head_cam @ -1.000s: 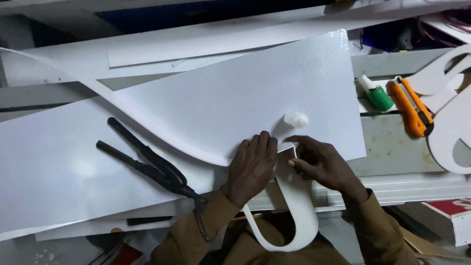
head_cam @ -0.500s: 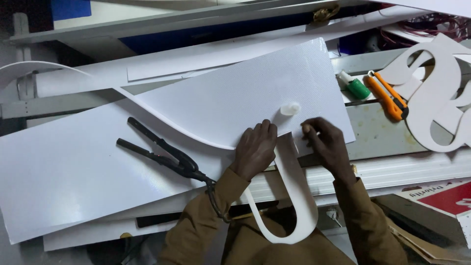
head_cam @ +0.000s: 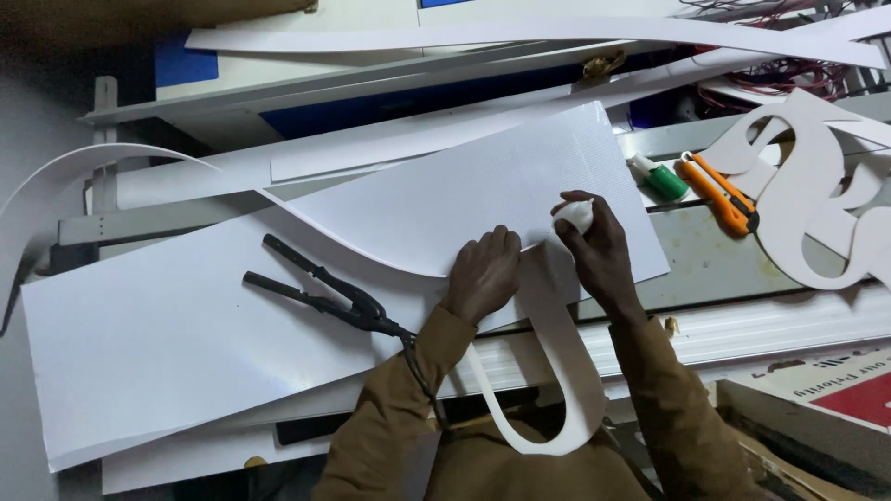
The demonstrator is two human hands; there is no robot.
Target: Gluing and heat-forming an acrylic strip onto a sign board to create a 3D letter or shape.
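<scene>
Right hand [head_cam: 599, 243], now lifted off the strip [head_cam: 557, 325], fingers closed on a wad [head_cam: 569, 215]; left hand [head_cam: 483, 276] presses flat, holding nothing.

Bare white sheet [head_cam: 167, 343] left of black pliers [head_cam: 320, 292]; orange cutter [head_cam: 719, 193], green bottle [head_cam: 661, 178] crowd right.

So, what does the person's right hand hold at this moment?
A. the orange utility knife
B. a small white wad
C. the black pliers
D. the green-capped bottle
B: the right hand closes around a small white wad above the white sheet, while the orange utility knife, the black pliers and the green-capped bottle lie untouched.
</scene>
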